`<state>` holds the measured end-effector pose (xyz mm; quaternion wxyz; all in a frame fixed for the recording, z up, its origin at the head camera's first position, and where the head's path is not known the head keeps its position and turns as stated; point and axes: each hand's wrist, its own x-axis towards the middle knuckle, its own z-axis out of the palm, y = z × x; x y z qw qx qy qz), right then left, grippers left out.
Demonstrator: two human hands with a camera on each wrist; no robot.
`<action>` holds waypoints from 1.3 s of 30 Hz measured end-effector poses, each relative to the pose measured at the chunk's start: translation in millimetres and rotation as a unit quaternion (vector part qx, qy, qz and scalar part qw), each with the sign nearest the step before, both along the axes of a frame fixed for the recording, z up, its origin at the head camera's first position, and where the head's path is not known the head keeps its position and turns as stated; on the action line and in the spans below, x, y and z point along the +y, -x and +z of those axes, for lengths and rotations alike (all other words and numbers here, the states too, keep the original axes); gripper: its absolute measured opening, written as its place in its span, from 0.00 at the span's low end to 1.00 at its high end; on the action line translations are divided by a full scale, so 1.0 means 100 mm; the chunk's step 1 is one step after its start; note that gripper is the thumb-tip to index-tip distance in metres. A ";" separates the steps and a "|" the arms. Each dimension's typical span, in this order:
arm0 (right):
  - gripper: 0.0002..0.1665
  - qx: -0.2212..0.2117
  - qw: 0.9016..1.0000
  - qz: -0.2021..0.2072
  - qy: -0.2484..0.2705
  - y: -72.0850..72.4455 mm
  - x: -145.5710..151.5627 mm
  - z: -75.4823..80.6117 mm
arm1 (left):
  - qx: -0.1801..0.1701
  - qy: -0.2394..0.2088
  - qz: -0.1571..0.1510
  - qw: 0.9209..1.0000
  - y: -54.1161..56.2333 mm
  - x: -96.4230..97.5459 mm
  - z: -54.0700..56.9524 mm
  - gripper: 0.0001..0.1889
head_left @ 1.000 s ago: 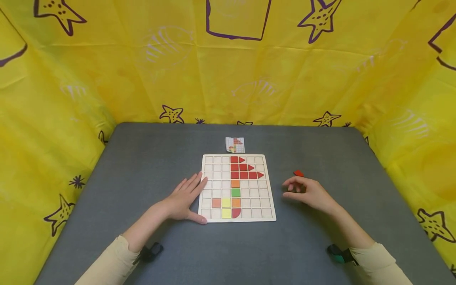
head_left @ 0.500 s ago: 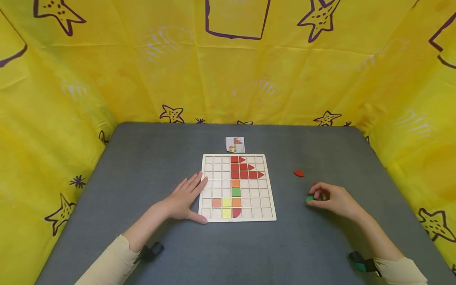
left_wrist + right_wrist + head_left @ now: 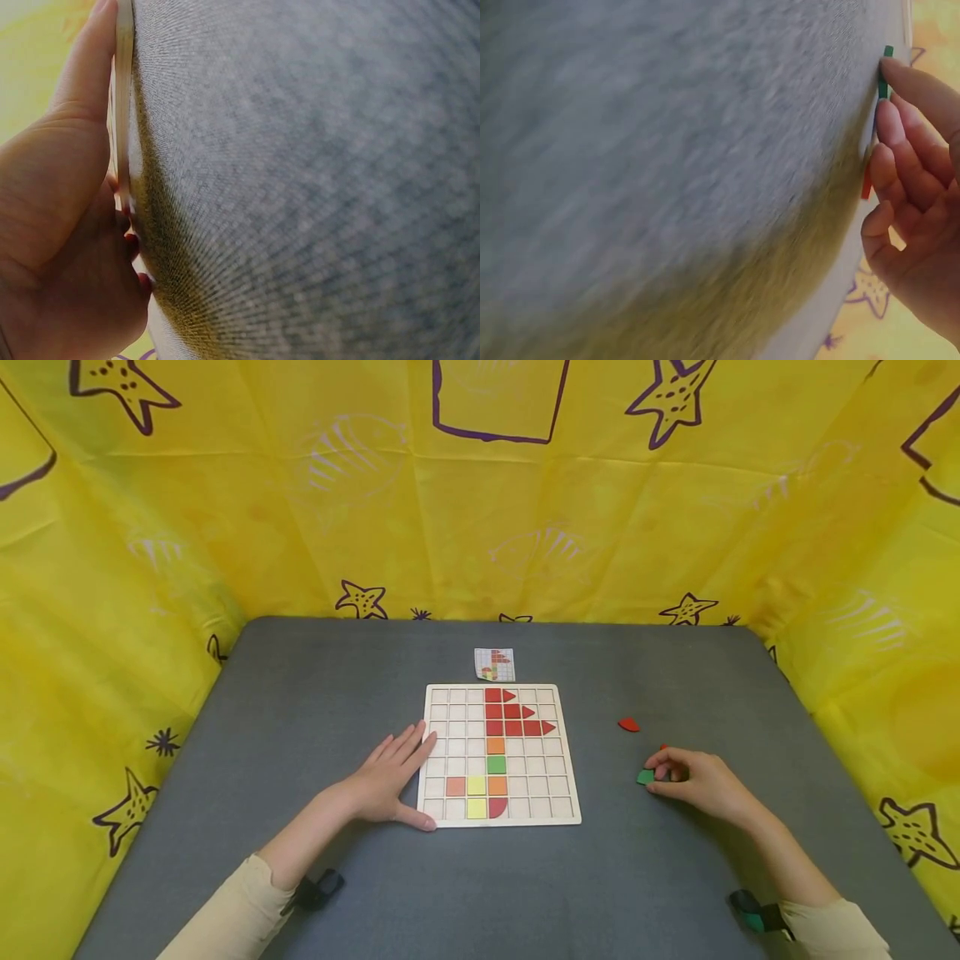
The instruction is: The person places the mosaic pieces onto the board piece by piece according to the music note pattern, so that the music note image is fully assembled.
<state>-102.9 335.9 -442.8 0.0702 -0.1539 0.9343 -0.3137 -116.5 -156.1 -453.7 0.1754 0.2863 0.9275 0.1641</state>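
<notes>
My left hand (image 3: 382, 781) lies with straight, spread fingers along the left edge of a pale wooden grid board (image 3: 538, 787). In the left wrist view its thumb is against the board's edge (image 3: 124, 105). Red, orange, yellow and green tiles fill some of the board's cells. To the right of the board, my right hand (image 3: 705, 783) pinches a green tile (image 3: 645, 777) between thumb and fingers, close to the table. Behind those fingers a bit of a red piece (image 3: 663, 747) shows, mostly hidden. A red rounded-corner piece (image 3: 628, 725) lies farther off.
Just beyond the board lies a small printed card (image 3: 495, 665) with a coloured grid pattern. The grey table (image 3: 525, 893) is enclosed at the back and sides by a yellow patterned cloth (image 3: 480, 527).
My right hand has moved right, away from beside the board and the red piece, and has taken hold of the green tile, shifting it slightly left. The left hand has stayed still.
</notes>
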 end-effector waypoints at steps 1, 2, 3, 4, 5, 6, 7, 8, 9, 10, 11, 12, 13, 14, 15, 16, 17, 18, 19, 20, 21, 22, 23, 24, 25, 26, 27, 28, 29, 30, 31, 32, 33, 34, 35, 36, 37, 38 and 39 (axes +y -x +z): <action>0.13 0.007 1.000 0.008 0.004 0.02 -0.02 0.00 | -0.001 0.000 0.000 1.000 0.00 0.00 0.00 0.68; 0.13 0.015 1.000 0.016 0.008 0.03 -0.05 0.00 | -0.002 0.002 0.001 1.000 0.00 0.00 0.00 0.68; 0.12 0.025 0.999 0.024 0.011 0.05 -0.07 0.00 | -0.002 0.004 0.002 1.000 0.00 0.00 0.00 0.68; 0.12 0.033 0.999 0.031 0.014 0.06 -0.10 -0.01 | -0.003 0.006 0.002 1.000 0.00 0.01 0.00 0.68; 0.13 0.040 0.998 0.037 0.016 0.08 -0.13 -0.01 | -0.004 0.009 0.004 1.000 0.00 0.01 0.00 0.68; 0.13 0.046 0.998 0.041 0.016 0.10 -0.16 -0.02 | -0.003 0.011 0.004 1.000 0.00 0.01 -0.01 0.68; 0.13 0.049 0.998 0.043 0.016 0.11 -0.19 -0.02 | -0.004 0.013 0.003 1.000 0.01 0.01 -0.01 0.68; 0.14 0.050 0.998 0.043 0.014 0.13 -0.22 -0.03 | -0.003 0.015 0.003 1.000 0.01 0.02 -0.01 0.68; 0.14 0.051 0.998 0.040 0.012 0.15 -0.25 -0.03 | -0.003 0.015 0.002 1.000 0.01 0.02 -0.02 0.68; 0.14 0.049 0.998 0.032 0.009 0.16 -0.27 -0.04 | -0.004 0.015 0.002 1.000 0.01 0.02 -0.02 0.68; 0.15 0.048 0.999 0.023 0.004 0.16 -0.29 -0.04 | -0.003 0.014 0.001 1.000 0.01 0.02 -0.01 0.68; 0.15 0.046 0.999 0.011 0.000 0.17 -0.30 -0.04 | -0.003 0.013 0.001 1.000 0.01 0.01 -0.01 0.68; 0.16 0.045 0.999 -0.002 -0.005 0.17 -0.31 -0.05 | -0.003 0.012 0.001 1.000 0.00 0.02 -0.01 0.68; 0.17 0.043 0.999 -0.015 -0.011 0.16 -0.33 -0.05 | -0.003 0.012 0.001 1.000 0.00 0.02 0.00 0.68; 0.18 0.042 0.999 -0.028 -0.019 0.16 -0.34 -0.05 | -0.004 0.011 0.001 1.000 0.00 0.02 0.00 0.68; 0.19 0.040 0.998 -0.038 -0.025 0.15 -0.34 -0.06 | -0.004 0.011 0.001 1.000 0.00 0.02 0.00 0.68; 0.20 0.039 0.998 -0.046 -0.031 0.15 -0.35 -0.06 | -0.004 0.011 0.001 1.000 0.00 0.01 0.00 0.68; 0.20 0.039 0.997 -0.052 -0.036 0.14 -0.36 -0.07 | -0.005 0.011 0.001 1.000 0.00 0.01 0.00 0.68; 0.20 0.038 0.997 -0.056 -0.038 0.14 -0.37 -0.08 | -0.005 0.011 0.001 1.000 0.00 0.01 0.01 0.68; 0.20 0.038 0.997 -0.059 -0.039 0.13 -0.38 -0.09 | -0.005 0.011 0.001 1.000 0.00 0.01 0.00 0.68; 0.19 0.037 0.997 -0.062 -0.038 0.13 -0.38 -0.09 | -0.005 0.011 0.001 1.000 0.00 0.01 0.00 0.68; 0.18 0.038 0.997 -0.064 -0.036 0.13 -0.39 -0.09 | -0.005 0.011 0.001 1.000 0.00 0.01 0.00 0.68; 0.17 0.039 0.997 -0.064 -0.033 0.13 -0.39 -0.09 | -0.004 0.011 0.001 1.000 0.00 0.01 0.01 0.68; 0.17 0.038 0.997 -0.065 -0.030 0.13 -0.39 -0.09 | -0.003 0.011 0.001 1.000 0.00 0.01 0.01 0.68; 0.16 0.037 0.997 -0.065 -0.028 0.13 -0.40 -0.09 | -0.002 0.011 0.001 1.000 0.00 0.01 0.01 0.68; 0.15 0.037 0.997 -0.066 -0.026 0.13 -0.40 -0.09 | -0.002 0.011 0.002 1.000 0.00 0.01 0.01 0.68; 0.15 0.036 0.997 -0.066 -0.025 0.13 -0.40 -0.09 | -0.002 0.011 0.002 1.000 -0.01 0.01 0.01 0.68; 0.15 0.036 0.997 -0.066 -0.025 0.13 -0.40 -0.09 | -0.003 0.011 0.002 1.000 -0.01 0.01 0.01 0.68; 0.15 0.036 0.997 -0.066 -0.024 0.13 -0.40 -0.09 | -0.003 0.011 0.002 1.000 -0.01 0.01 0.01 0.68; 0.15 0.035 0.997 -0.068 -0.022 0.13 -0.41 -0.10 | -0.003 0.011 0.002 1.000 -0.01 0.01 0.01 0.68; 0.15 0.036 0.997 -0.068 -0.021 0.12 -0.42 -0.10 | -0.003 0.010 0.003 1.000 -0.01 0.01 0.01 0.68; 0.16 0.037 0.997 -0.068 -0.017 0.12 -0.43 -0.11 | -0.004 0.011 0.003 1.000 -0.01 0.01 0.00 0.67; 0.16 0.037 0.997 -0.069 -0.013 0.13 -0.44 -0.11 | -0.003 0.011 0.003 1.000 -0.01 0.01 0.00 0.67; 0.16 0.037 0.997 -0.070 -0.004 0.13 -0.46 -0.12 | -0.003 0.011 0.004 1.000 -0.01 0.01 0.00 0.68; 0.17 0.034 0.997 -0.073 0.005 0.13 -0.49 -0.11 | -0.001 0.012 0.004 1.000 -0.01 0.01 0.00 0.68; 0.17 0.030 0.996 -0.077 0.017 0.13 -0.52 -0.11 | -0.001 0.012 0.004 1.000 -0.01 0.01 0.00 0.68; 0.18 0.025 0.996 -0.080 0.031 0.13 -0.56 -0.10 | 0.000 0.012 0.004 1.000 -0.01 0.01 -0.01 0.68; 0.18 0.017 0.995 -0.082 0.049 0.13 -0.61 -0.09 | 0.000 0.014 0.004 1.000 -0.01 0.01 -0.01 0.68; 0.19 0.010 0.994 -0.083 0.067 0.13 -0.65 -0.08 | 0.000 0.013 0.005 1.000 0.00 0.01 -0.01 0.68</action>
